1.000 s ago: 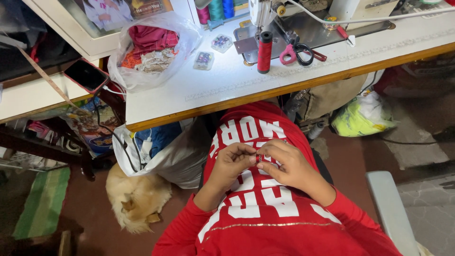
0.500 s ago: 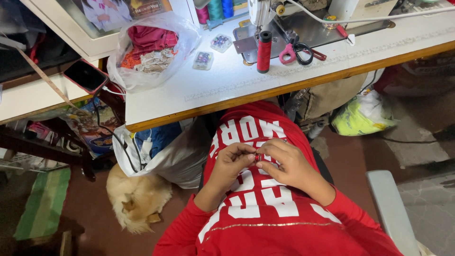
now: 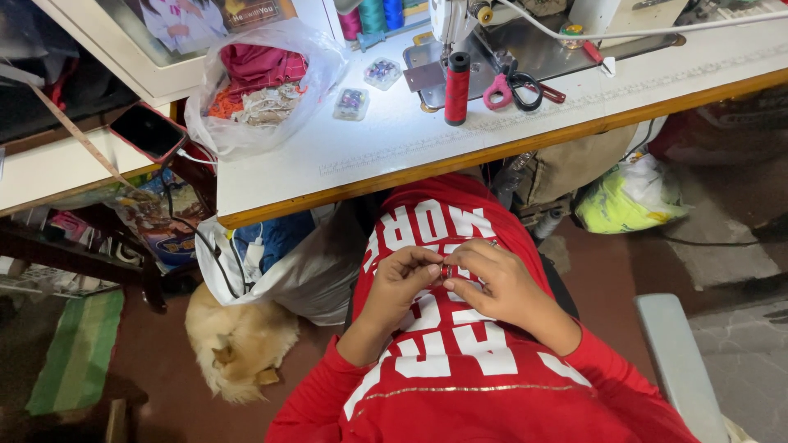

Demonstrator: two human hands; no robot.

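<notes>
A red garment (image 3: 460,361) with large white letters lies across my lap. My left hand (image 3: 402,283) and my right hand (image 3: 497,283) meet over it at fingertip level. Between the fingers sits a small dark red round object (image 3: 446,271), possibly a bobbin; both hands pinch it. What exactly it is stays partly hidden by the fingers.
A white sewing table (image 3: 394,139) carries a sewing machine (image 3: 460,16), a red thread spool (image 3: 457,89), pink-handled scissors (image 3: 513,86), small clear boxes (image 3: 351,102) and a plastic bag of fabric scraps (image 3: 258,82). A phone (image 3: 148,131) lies left. A tan cat (image 3: 238,344) rests on the floor.
</notes>
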